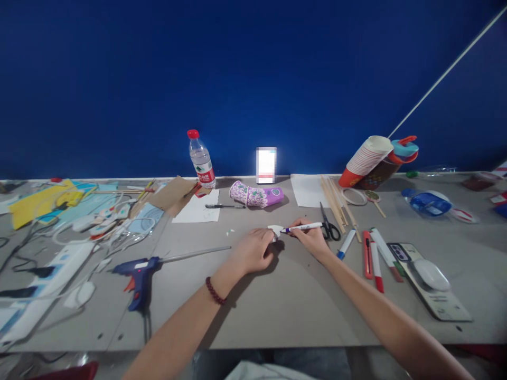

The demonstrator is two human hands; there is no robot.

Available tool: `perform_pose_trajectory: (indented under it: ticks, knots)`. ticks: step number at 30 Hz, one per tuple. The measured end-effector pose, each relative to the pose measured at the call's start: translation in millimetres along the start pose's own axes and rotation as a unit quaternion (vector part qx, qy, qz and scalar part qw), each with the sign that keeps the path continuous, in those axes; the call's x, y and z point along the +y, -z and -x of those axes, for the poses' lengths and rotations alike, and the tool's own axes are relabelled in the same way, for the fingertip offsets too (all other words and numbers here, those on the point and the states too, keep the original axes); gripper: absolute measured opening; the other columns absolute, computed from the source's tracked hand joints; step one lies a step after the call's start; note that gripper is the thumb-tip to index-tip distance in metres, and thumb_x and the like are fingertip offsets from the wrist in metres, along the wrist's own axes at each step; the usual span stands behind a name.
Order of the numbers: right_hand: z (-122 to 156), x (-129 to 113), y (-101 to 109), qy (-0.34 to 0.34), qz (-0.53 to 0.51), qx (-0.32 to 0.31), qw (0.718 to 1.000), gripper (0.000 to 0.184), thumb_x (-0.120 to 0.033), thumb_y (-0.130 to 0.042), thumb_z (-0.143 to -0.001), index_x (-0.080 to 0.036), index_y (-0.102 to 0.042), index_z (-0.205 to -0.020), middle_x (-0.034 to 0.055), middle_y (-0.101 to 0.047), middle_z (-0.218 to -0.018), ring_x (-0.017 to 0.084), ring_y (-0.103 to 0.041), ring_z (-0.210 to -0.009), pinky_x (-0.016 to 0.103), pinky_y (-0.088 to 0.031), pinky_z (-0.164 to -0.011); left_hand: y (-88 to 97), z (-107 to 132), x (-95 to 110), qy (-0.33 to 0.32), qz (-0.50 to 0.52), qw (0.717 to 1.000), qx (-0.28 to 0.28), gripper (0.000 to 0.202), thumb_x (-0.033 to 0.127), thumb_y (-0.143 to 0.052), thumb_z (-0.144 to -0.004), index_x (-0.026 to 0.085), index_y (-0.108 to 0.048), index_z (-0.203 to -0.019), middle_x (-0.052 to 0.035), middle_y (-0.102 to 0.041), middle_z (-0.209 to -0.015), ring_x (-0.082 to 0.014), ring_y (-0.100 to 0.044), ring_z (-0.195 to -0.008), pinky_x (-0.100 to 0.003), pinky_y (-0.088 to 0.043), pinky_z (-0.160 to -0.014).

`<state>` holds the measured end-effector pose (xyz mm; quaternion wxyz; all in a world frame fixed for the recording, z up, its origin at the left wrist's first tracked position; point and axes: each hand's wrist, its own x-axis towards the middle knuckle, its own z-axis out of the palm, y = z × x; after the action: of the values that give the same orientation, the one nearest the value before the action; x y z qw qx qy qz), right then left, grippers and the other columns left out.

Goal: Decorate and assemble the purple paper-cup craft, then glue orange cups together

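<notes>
My right hand [311, 238] is closed around a white marker [307, 227] with a purple tip, which meets a small cut piece of white paper [274, 229]. Pinched at the left edge of that paper is my left hand [255, 248], its fingers partly hidden behind the knuckles. Two patterned purple paper cups [256, 195] lie end to end beyond the hands. Black-handled scissors [330, 227] rest just right of my right hand, and a blue-capped marker [347, 244] lies near its wrist. Tiny paper scraps [230, 232] are left of my left hand.
A blue glue gun [140, 277] and a power strip [51, 285] with tangled cables occupy the left. A water bottle [202, 163], a lit screen [266, 165] and stacked paper cups [366, 158] stand along the blue wall. Rightward are a red cutter [367, 256] and a phone [431, 285].
</notes>
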<state>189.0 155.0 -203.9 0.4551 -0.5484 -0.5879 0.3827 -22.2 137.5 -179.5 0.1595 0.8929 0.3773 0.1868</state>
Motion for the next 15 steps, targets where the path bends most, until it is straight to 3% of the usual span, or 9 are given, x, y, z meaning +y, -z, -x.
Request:
perform_pose_trajectory:
  ticks: [15]
  knots:
    - [1.5, -7.8, 0.3, -0.012, -0.012, -0.004, 1.0, 0.013, -0.026, -0.058, -0.065, -0.017, -0.064, -0.059, 0.0004, -0.062, -0.053, 0.013, -0.052, -0.051, 0.023, -0.039, -0.048, -1.6, 0.7, -0.7, 0.007, 0.005, 1.0, -0.002, 0.025, 0.013, -0.053, -0.072, 0.021, -0.048, -0.094, -0.0074, -0.063, -0.094, -0.0249, -0.059, -0.09, -0.035, -0.045, -0.082]
